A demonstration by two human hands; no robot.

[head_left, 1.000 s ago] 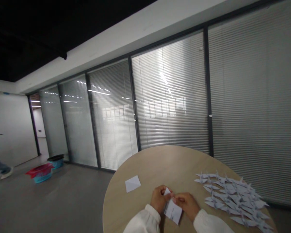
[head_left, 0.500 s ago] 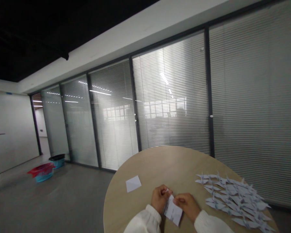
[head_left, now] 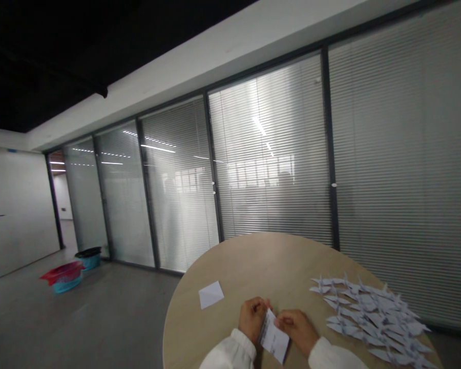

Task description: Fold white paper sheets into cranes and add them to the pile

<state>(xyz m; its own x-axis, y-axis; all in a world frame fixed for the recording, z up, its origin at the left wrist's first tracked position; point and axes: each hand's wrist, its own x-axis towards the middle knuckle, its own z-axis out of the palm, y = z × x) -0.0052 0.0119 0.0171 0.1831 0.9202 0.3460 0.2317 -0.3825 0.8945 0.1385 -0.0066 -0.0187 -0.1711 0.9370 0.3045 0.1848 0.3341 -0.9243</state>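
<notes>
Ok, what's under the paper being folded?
The round wooden table; the paper, pinched between left hand and right hand, covers whatever lies directly beneath it.

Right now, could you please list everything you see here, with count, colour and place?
folded paper: one, white, held above the table's near edge
paper square: one, white, flat on the table, left of the hands
paper cranes: many, white, table's right side
table: one, light wood, round, bottom centre
basins: at least two, red and blue, floor, far left
glass wall: several panels, grey blinds, behind the table
door: one, white, far left
left hand: one, white sleeve, pinching the folded paper
right hand: one, white sleeve, pinching it too
</notes>
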